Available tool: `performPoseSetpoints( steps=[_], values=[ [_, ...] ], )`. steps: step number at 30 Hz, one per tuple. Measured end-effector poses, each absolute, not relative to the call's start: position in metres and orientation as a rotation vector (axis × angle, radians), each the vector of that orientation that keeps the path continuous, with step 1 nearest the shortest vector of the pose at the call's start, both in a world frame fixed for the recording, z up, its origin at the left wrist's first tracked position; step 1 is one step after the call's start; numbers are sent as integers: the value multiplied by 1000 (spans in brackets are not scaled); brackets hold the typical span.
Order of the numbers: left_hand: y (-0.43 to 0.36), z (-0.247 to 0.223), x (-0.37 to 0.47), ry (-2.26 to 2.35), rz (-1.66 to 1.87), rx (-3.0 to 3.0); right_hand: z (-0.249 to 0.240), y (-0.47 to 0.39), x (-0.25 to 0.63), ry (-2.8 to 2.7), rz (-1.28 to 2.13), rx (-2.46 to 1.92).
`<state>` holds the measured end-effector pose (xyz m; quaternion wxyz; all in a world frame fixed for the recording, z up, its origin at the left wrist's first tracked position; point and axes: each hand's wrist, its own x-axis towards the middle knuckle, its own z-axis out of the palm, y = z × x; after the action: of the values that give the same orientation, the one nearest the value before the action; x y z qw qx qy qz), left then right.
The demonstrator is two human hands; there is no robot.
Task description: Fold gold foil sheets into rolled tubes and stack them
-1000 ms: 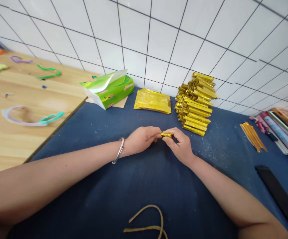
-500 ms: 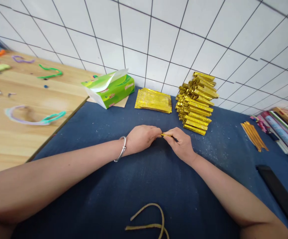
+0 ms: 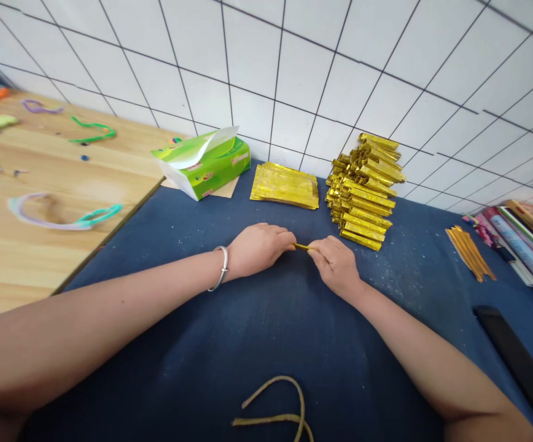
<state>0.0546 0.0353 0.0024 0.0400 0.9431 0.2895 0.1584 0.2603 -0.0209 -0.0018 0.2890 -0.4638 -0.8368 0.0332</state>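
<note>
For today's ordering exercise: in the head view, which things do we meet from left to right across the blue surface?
Green packet, gold sheets, gold stack, orange strips.

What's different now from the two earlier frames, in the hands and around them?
The left hand has shifted slightly left and away from the wearer; the right hand slightly right, widening the gap between them. The gold piece now shows as a narrow strip, still held by both. The gold stack, gold pile and tan cord stayed put.
</note>
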Motion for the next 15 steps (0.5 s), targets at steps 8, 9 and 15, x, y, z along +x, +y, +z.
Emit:
performPoseSetpoints(
  steps=[8, 9, 15],
  values=[
    [36, 1, 54, 866, 492, 2986, -8, -17, 257, -2401, -167, -1311],
    [34, 1, 56, 830, 497, 3008, -9, -18, 256, -2435, -208, -1301],
    [29, 2, 59, 807, 577, 2902, -11, -19, 259, -2422, -193, -1275]
  ],
)
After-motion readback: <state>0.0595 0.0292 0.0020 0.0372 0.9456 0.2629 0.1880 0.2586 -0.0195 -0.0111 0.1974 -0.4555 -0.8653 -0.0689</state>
